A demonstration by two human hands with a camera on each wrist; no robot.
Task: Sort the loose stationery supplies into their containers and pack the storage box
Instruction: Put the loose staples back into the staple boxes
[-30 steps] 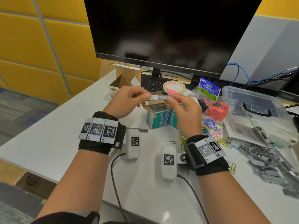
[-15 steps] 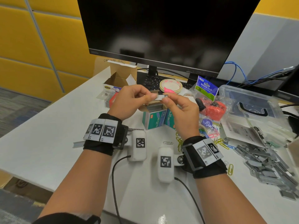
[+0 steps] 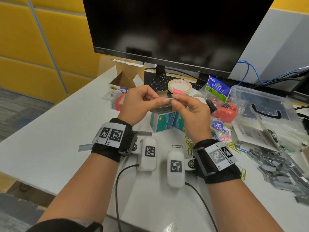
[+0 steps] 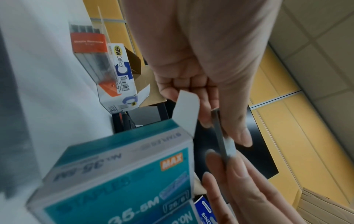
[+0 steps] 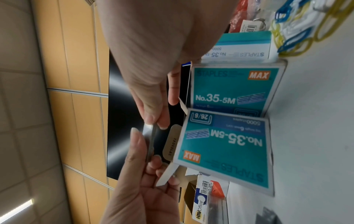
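Since 1 s ago your hands have drifted slightly closer together over the teal staple boxes (image 3: pixel 164 120), and the grip hasn't changed. Your left hand (image 3: pixel 140 102) pinches one end of a thin grey staple strip (image 3: pixel 170 99) btwn thumb and fingertips, other fingers curled in. Your right hand (image 3: pixel 192 113) pinches the opposite end w/ thumb and forefinger. That strip sits level, just above the open flap of the nearer box. W/ the staple boxes as landmark: two of them stand side by side, touching, on the white desk (image 3: pixel 50 131). Left of them, behind your left hand, an open brown carton (image 3: pixel 127 77) and a clear pack of staples. Behind them, a tape roll (image 3: pixel 179 85). Right of them: binder clip bag (image 3: pixel 219 97), coloured paper clips (image 3: pixel 224 139), then a clear storage box (image 3: pixel 260 104) and a heap of loose staple strips (image 3: pixel 275 163). One loose strip (image 3: pixel 142 132) lies just left of the boxes, near your left wrist.
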